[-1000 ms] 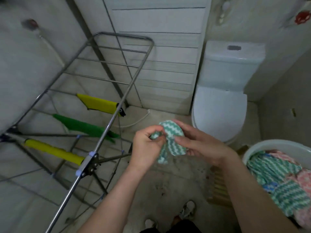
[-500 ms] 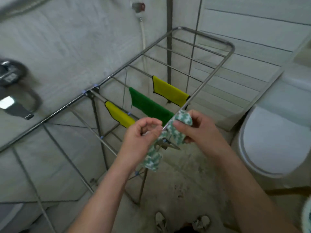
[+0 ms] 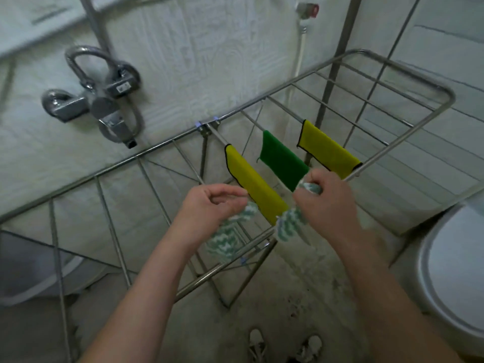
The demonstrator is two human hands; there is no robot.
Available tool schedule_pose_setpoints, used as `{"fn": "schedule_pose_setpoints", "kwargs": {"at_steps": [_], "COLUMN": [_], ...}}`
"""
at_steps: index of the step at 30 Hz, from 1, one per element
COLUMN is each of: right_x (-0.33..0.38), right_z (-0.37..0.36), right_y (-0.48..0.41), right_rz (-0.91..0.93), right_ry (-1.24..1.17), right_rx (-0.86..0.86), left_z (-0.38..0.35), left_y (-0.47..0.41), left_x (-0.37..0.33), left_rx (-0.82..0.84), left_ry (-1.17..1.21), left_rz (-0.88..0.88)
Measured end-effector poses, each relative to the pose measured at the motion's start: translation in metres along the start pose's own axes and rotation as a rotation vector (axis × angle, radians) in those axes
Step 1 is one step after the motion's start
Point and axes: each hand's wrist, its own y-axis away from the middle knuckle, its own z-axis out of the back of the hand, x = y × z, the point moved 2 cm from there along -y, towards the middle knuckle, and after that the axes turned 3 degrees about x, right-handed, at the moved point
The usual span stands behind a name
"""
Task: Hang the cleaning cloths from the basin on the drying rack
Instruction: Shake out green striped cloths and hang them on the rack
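Left hand: my left hand (image 3: 209,208) pinches one end of a green and white striped cloth (image 3: 222,239) between curled fingers and thumb.
Right hand: my right hand (image 3: 327,205) is closed round the other end, with a bit of cloth showing above my knuckles.
Striped cloth: it is held between both hands over the near edge of the drying rack (image 3: 445,93). Its ends droop below my hands, and its middle is hidden behind the nearest hung cloth. It is not yet on a bar, as far as I can see.
Already hung: three cloths are draped on neighbouring bars, running in from the near edge: a yellow cloth (image 3: 254,187), a green cloth (image 3: 282,161) and a second yellow cloth (image 3: 327,150).
Free bars: several bare bars lie toward the rack's far right corner and along its left half.
Basin: it is out of view, so I cannot tell how many cloths remain.
Progress: I judge this the fourth cloth, spread and ready to drape.
Surroundings: a toilet (image 3: 450,271) stands to the right, shower fittings (image 3: 104,106) are on the wall, and my shoes (image 3: 258,341) are on the floor.
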Motion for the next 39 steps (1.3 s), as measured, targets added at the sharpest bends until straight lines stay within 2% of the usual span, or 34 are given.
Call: {"fn": "schedule_pose_setpoints", "kwargs": {"at_steps": [2, 5, 7, 8, 12, 15, 17, 19, 20, 23, 26, 30, 32, 35, 39], "right_x": [0.006, 0.016, 0.022, 0.026, 0.031, 0.032, 0.034, 0.037, 0.037, 0.036, 0.038, 0.042, 0.030, -0.001, -0.027], "right_z": [-0.010, -0.026, -0.034, -0.038, -0.038, -0.028, -0.021, -0.015, -0.012, -0.002, 0.005, -0.003, -0.029, -0.087, -0.141], "right_y": [-0.001, 0.001, 0.003, 0.002, -0.012, -0.024, -0.034, -0.042, -0.045, -0.049, -0.054, -0.065, -0.073, -0.088, -0.102], "right_rz": [-0.041, -0.146, -0.096, -0.038, 0.067, 0.163, 0.251, 0.306, 0.308, 0.268, 0.241, 0.048, -0.112, -0.275, -0.361], "right_ry": [-0.047, -0.331, -0.404, -0.404, -0.390, -0.298, -0.204, -0.169, -0.188, -0.259, -0.295, -0.400, -0.346, -0.087, 0.042], "right_rx": [0.172, 0.573, 0.772, 0.792, 0.634, 0.667, 0.610, 0.575, 0.581, 0.648, 0.670, 0.761, 0.795, 0.809, 0.763], "left_z": [0.008, 0.008, 0.002, -0.001, 0.003, 0.009, 0.013, 0.021, 0.027, 0.042, 0.060, 0.080, 0.078, 0.072, 0.074], "left_y": [0.001, 0.002, 0.001, 0.000, -0.003, 0.000, 0.002, 0.005, 0.006, 0.012, 0.023, 0.020, 0.004, -0.028, -0.067], "left_x": [0.002, -0.003, -0.006, -0.008, -0.009, -0.009, -0.007, 0.000, 0.004, 0.010, 0.015, 0.027, 0.043, 0.080, 0.114], "left_rx": [0.012, 0.034, 0.038, 0.028, -0.038, 0.003, 0.015, -0.037, -0.067, -0.095, -0.070, -0.087, -0.146, -0.215, -0.294], "left_ry": [0.097, 0.161, 0.194, 0.200, 0.153, -0.060, -0.254, -0.378, -0.364, -0.261, -0.007, 0.190, 0.108, -0.102, -0.426], "left_rz": [0.027, -0.027, -0.064, -0.074, -0.096, -0.084, -0.076, -0.079, -0.065, -0.032, -0.019, 0.027, 0.128, 0.269, 0.296]}}
